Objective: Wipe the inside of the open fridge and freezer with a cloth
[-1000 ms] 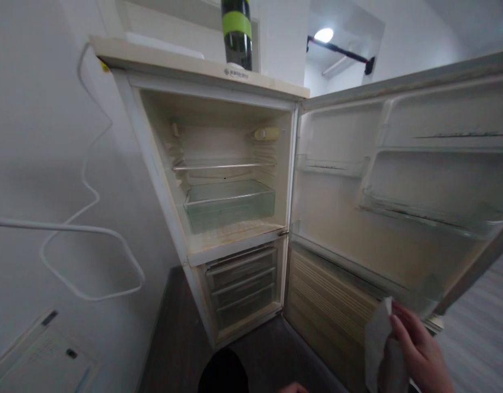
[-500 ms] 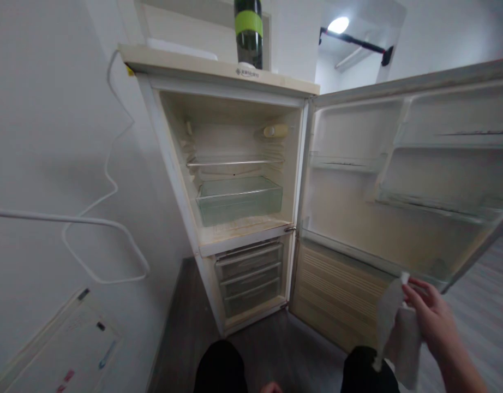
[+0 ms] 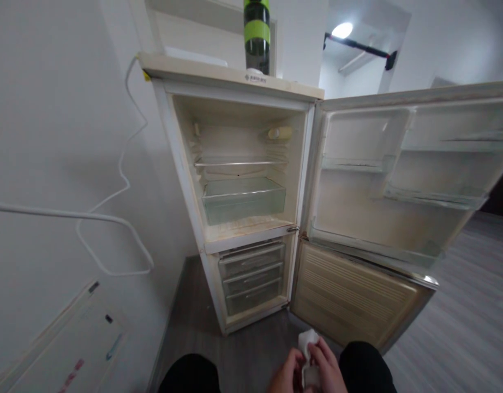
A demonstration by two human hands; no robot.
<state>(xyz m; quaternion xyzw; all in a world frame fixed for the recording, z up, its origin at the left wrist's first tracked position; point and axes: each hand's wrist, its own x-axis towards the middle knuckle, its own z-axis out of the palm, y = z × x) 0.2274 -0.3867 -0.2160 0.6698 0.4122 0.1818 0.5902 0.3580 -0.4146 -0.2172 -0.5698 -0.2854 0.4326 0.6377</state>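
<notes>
My left hand (image 3: 289,373) and my right hand (image 3: 327,364) are close together at the bottom of the view, between my knees. Both have their fingers closed on a white wipe (image 3: 307,340), which is gathered into a small folded bundle. Its lower part is partly hidden by my fingers. In front of me stands a fridge (image 3: 251,240) with its upper door (image 3: 349,213) and lower door (image 3: 353,286) swung out to the right. Inside are a wire-edged shelf (image 3: 239,162) and a pale green clear drawer (image 3: 243,207); brownish stains mark the compartment floor.
Several freezer drawers (image 3: 251,281) fill the lower compartment. A dark bottle with green bands (image 3: 257,49) stands on the fridge top. A white cable (image 3: 124,188) loops along the left wall, above a white panel (image 3: 75,344). My knees (image 3: 190,374) flank the dark floor (image 3: 251,349).
My right hand has come inward from the right with the hanging wipe. My left hand now holds it too, and the wipe is bunched up. The view has shifted slightly.
</notes>
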